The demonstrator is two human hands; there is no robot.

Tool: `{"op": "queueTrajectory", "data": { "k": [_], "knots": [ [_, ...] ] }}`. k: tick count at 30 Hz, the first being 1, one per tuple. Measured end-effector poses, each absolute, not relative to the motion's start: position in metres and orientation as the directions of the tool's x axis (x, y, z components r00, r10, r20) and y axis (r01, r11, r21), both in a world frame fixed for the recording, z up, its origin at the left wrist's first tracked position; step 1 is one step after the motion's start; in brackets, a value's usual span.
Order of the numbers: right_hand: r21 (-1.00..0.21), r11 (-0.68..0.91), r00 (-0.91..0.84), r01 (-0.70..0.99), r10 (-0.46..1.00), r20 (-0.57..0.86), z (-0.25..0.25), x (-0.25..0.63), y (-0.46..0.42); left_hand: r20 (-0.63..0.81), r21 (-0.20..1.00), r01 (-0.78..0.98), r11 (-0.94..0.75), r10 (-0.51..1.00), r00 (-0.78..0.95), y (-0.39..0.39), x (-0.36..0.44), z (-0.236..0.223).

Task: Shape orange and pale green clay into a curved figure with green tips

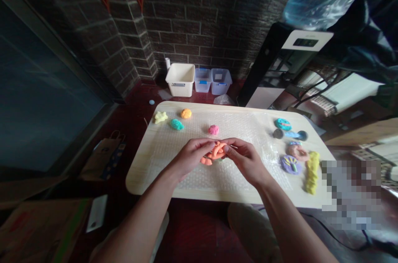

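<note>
Over the middle of the table, my left hand (192, 156) and my right hand (246, 158) pinch an orange piece of modelling clay (218, 150) between them. The piece looks like several strips or rolls bent together. Both thumbs press on it from above, and the other fingers are partly hidden beneath. A lower orange part sticks out beside my left fingers; whether it is joined to the rest I cannot tell. Just beyond my hands lies a pink clay lump (213, 130). Under everything is a sheet of bubble wrap (192, 180) spread over the pale wooden table (139, 176).
Yellow (161, 117), teal (176, 124) and orange (185, 113) clay lumps lie at the far left. Several shaped clay pieces line the right side, including a dumbbell shape (290, 134) and a yellow strip (312, 173). Bins (181, 88) and a water dispenser (264, 84) stand behind.
</note>
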State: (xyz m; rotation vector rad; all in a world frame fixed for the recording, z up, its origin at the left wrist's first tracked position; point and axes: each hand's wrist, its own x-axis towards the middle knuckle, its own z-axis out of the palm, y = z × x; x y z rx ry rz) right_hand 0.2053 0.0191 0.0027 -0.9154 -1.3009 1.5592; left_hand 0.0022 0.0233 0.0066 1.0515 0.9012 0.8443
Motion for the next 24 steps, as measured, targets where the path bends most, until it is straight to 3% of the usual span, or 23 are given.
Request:
{"op": "queueTrajectory", "data": {
  "k": [5,11,18,24],
  "knots": [
    [-0.994,-0.032,-0.321,-0.106,0.947,0.004,0.007,0.207,0.018,-0.214,0.947,-0.124,0.295,0.871,0.441,0.021,0.003,0.006],
    [-0.997,0.052,-0.286,-0.051,0.956,0.064,0.011,0.203,0.017,-0.245,0.947,-0.118,0.300,0.908,0.341,0.019,0.012,0.013],
    [-0.975,0.217,-0.266,0.042,0.943,0.199,0.008,0.199,0.012,-0.221,0.896,-0.328,0.300,0.941,0.256,0.019,0.018,0.012],
    [-0.948,0.280,-0.272,0.152,0.934,0.232,0.007,0.198,0.008,-0.203,0.885,-0.381,0.266,0.959,0.199,0.021,0.018,0.013]
  ]
}}
